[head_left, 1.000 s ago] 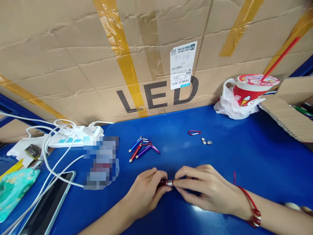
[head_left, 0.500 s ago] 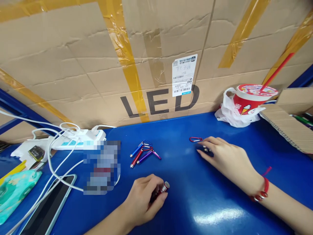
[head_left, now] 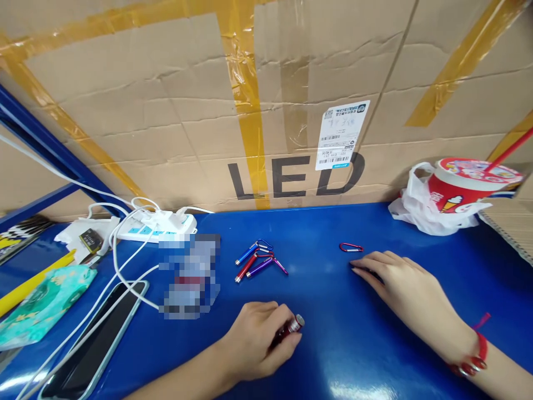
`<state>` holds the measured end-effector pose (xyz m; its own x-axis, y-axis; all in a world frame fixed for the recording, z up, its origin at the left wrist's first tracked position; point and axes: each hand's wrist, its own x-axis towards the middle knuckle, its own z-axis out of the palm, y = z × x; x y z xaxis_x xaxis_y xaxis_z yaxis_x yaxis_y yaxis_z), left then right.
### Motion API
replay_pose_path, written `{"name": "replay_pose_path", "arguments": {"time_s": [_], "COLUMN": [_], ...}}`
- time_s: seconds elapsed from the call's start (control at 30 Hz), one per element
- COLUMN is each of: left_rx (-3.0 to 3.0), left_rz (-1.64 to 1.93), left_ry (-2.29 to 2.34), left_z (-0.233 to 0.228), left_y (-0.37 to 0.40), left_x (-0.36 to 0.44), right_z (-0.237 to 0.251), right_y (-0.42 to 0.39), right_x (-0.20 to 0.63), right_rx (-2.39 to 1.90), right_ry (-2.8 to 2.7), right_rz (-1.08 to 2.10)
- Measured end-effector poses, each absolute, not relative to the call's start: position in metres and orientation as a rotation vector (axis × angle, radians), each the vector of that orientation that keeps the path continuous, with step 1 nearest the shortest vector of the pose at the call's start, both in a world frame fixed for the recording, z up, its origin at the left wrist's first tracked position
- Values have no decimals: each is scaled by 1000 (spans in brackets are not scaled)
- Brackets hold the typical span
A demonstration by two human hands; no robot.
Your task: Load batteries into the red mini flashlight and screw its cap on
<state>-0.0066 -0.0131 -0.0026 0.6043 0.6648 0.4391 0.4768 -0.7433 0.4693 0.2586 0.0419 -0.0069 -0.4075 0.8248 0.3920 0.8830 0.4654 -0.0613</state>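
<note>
My left hand (head_left: 266, 339) is closed around a small red metal flashlight barrel (head_left: 289, 328), whose silvery round end sticks out past the thumb. Low over the blue table, my right hand (head_left: 400, 289) has its thumb and fingers drawn together; whatever may be between the fingertips is hidden. Just beyond those fingertips lies a red carabiner clip (head_left: 352, 248), apart from the hand. Left of centre rest a blue mini flashlight (head_left: 246, 253), a red one (head_left: 246, 268) and a purple one (head_left: 259, 268), grouped close together with clips at their ends.
A large cardboard box (head_left: 187, 111) stands along the back. At the back left sits a white power strip (head_left: 145, 230) with trailing cables, near a phone (head_left: 95, 339) and a green packet (head_left: 50, 300). A red cup (head_left: 458, 186) in a white bag stands at right.
The view has swung left, so the table things sit further right. My right fingertips have drawn together, covering the small shiny bits glimpsed under them before. My left hand keeps its hold.
</note>
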Motion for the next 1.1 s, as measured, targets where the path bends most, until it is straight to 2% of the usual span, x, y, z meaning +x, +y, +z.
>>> {"name": "replay_pose_path", "arguments": {"time_s": [0.17, 0.27, 1.1], "left_rx": [2518, 2503, 2478], "left_rz": [842, 849, 893], "left_ry": [940, 955, 1025], "left_z": [0, 0, -5], "left_y": [-13, -13, -13], "left_x": [-7, -7, -6], "right_z": [-5, -5, -3], "right_y": [32, 27, 26], "right_x": [241, 233, 235], "right_rx": [-1259, -1222, -1223], "right_ry": [-2377, -2379, -2337], "right_rz": [228, 351, 648]}}
